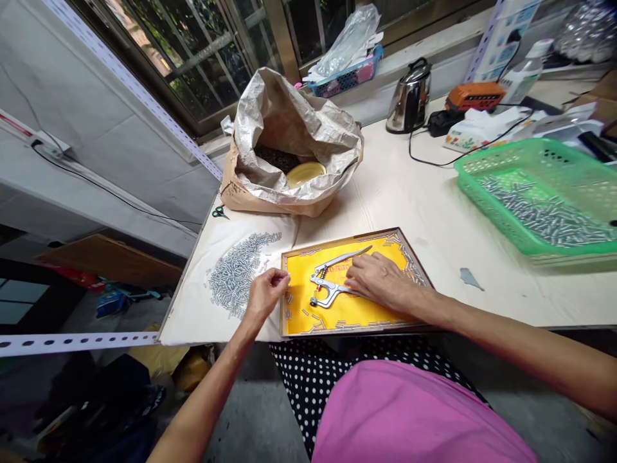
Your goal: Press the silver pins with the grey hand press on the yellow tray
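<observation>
My left hand [268,290] is pinched closed at the left edge of a shallow tray [284,321] with a yellow bottom. Anything between those fingertips is too small to make out. Just left of it lies a heap of small metal pins [236,273] on the pale tabletop. Over the tray, my right hand [380,278] has its fingers curled on the lower handle of silver snap-fastener pliers [332,289]. The pliers' jaws point left and their handles are spread. Loose pins lie along the tray's sides, several of them in its lower left corner.
An open paper sack [284,202] stands behind the heap, with a yellow dish [306,173] and dark contents inside. Small green-handled scissors [220,212] lie beside it. At right is a green basket [511,238] of metal pins. A kettle [409,96] and an orange box [475,96] stand behind.
</observation>
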`<action>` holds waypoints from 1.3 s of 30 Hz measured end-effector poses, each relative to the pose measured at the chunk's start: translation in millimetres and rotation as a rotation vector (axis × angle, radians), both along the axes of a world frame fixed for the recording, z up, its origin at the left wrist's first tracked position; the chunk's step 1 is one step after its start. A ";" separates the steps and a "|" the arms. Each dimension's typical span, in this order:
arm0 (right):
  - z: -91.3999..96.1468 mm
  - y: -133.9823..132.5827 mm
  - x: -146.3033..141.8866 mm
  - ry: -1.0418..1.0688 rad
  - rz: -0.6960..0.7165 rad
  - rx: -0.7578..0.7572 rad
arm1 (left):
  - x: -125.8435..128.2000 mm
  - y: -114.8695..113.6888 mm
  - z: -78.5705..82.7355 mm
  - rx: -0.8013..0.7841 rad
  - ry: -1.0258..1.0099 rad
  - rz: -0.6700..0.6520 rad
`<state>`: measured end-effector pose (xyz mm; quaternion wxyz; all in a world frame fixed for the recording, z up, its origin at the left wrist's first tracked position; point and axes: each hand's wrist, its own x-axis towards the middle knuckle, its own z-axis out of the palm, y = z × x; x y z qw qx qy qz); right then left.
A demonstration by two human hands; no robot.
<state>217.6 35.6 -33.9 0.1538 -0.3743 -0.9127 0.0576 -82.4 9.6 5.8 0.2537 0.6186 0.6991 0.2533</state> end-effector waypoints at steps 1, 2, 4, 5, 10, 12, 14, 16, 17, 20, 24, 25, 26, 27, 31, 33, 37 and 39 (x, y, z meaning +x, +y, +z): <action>1.6 -8.5 -3.0 -0.002 0.021 -0.057 | 8.6 -5.1 -1.5 -0.053 -0.097 0.001; 2.4 -15.5 -6.1 -0.015 0.024 -0.109 | 16.7 -9.4 -4.0 -0.105 -0.181 0.006; 2.6 -23.9 -12.0 -0.070 -0.016 -0.211 | 30.1 -15.3 -10.6 -0.187 -0.305 0.023; 2.9 -25.4 -14.6 -0.107 -0.049 -0.262 | 35.1 -17.0 -13.9 -0.211 -0.345 0.030; 10.9 -20.4 -20.3 -0.231 -0.112 -0.410 | 47.6 -22.2 -20.7 -0.107 -0.198 -0.137; 14.6 -19.6 -20.1 -0.236 -0.098 -0.407 | 47.6 -25.4 -18.7 -0.041 0.000 -0.294; 15.4 -20.6 -19.0 -0.223 -0.085 -0.398 | 44.1 -28.3 -15.7 0.024 0.189 -0.377; 11.7 -22.7 -17.0 -0.215 -0.072 -0.369 | 37.7 -29.8 -12.7 0.081 0.298 -0.349; 8.4 -23.8 -15.5 -0.213 -0.063 -0.342 | 34.3 -29.9 -11.5 0.100 0.307 -0.302; -3.7 -25.8 -9.1 -0.200 -0.014 -0.231 | 28.2 -28.4 -10.3 0.056 0.174 -0.144; -14.2 -24.8 0.5 -0.140 0.074 -0.058 | 35.7 -25.6 -16.0 -0.130 -0.083 -0.066; -15.3 -24.4 2.1 -0.125 0.093 -0.019 | 39.3 -25.2 -18.6 -0.152 -0.120 -0.060; -15.9 -24.0 3.3 -0.110 0.108 0.016 | 43.0 -25.0 -21.3 -0.164 -0.143 -0.055; -16.4 -23.7 4.0 -0.096 0.118 0.044 | 46.4 -25.0 -24.0 -0.168 -0.158 -0.049; -17.9 -23.9 3.9 -0.070 0.117 0.103 | 54.4 -24.5 -32.0 -0.187 -0.174 -0.057; -18.0 -24.0 3.6 -0.067 0.110 0.110 | 55.5 -22.4 -32.8 -0.208 -0.162 -0.074; -15.3 -22.6 4.2 -0.049 0.130 0.087 | 56.8 -13.6 -28.0 -0.302 -0.110 -0.121; -13.4 -21.1 4.3 -0.054 0.134 0.058 | 58.0 -8.4 -24.0 -0.375 -0.096 -0.157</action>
